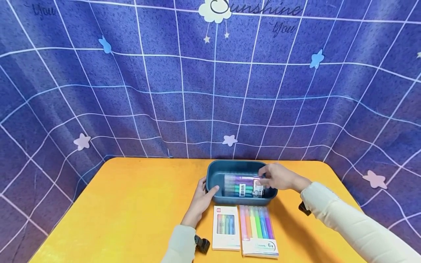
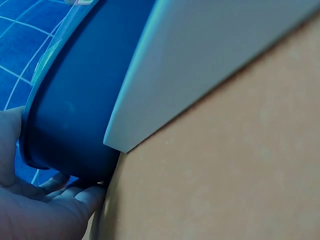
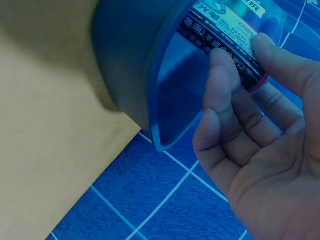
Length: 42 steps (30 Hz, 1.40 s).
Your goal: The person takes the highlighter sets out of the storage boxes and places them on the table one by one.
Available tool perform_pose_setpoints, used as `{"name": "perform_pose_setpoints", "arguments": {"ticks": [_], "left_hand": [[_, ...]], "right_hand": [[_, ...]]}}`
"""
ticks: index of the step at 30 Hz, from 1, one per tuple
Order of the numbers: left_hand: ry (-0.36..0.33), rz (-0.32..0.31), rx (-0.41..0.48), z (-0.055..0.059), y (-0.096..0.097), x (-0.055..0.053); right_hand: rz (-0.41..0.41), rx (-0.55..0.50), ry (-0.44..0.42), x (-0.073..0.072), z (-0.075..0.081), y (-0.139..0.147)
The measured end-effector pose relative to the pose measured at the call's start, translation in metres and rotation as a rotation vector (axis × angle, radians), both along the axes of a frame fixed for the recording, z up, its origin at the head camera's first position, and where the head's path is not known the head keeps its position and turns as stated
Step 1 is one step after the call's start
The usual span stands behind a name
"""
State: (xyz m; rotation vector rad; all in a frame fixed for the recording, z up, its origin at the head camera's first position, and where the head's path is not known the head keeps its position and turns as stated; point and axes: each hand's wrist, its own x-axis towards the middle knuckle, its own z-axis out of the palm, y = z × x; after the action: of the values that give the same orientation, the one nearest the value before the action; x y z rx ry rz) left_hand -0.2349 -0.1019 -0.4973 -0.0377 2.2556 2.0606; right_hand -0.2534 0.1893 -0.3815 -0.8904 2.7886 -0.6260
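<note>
A dark blue plastic bin point(image 1: 245, 201) stands on the yellow table toward its back edge. My left hand point(image 1: 200, 201) holds the bin's left end, thumb over the rim and fingers against the outside; the left wrist view shows these fingers low on the wall. Inside the bin lies a clear pack of highlighters point(image 1: 234, 188), purple and green, with a white label. My right hand point(image 1: 279, 177) reaches over the right rim and pinches that pack's right end. Close up in the right wrist view, thumb and fingertips grip its printed black end point(image 3: 240, 65).
In front of the bin lie a white box of pens point(image 1: 226, 237) with a window, and to its right a clear pack of colored markers point(image 1: 260, 226). A blue grid-patterned curtain point(image 1: 197, 80) hangs behind the yellow table point(image 1: 141, 208).
</note>
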Motion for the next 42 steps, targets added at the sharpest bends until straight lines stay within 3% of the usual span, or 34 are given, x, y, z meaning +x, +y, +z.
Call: {"name": "perform_pose_setpoints", "arguments": {"ticks": [6, 22, 35, 42], "left_hand": [[-0.004, 0.002, -0.015, 0.000, 0.000, 0.001], [-0.007, 0.001, -0.024, 0.000, 0.001, 0.002], [-0.022, 0.008, -0.025, -0.002, 0.002, 0.003], [-0.022, 0.019, -0.030, -0.001, 0.002, 0.000]], "right_hand": [[-0.010, 0.001, 0.037, 0.000, -0.002, 0.001], [-0.070, -0.116, 0.009, -0.002, -0.002, 0.007], [-0.126, -0.125, 0.033, 0.004, 0.000, 0.014], [-0.184, -0.174, 0.005, 0.003, 0.004, 0.020]]}}
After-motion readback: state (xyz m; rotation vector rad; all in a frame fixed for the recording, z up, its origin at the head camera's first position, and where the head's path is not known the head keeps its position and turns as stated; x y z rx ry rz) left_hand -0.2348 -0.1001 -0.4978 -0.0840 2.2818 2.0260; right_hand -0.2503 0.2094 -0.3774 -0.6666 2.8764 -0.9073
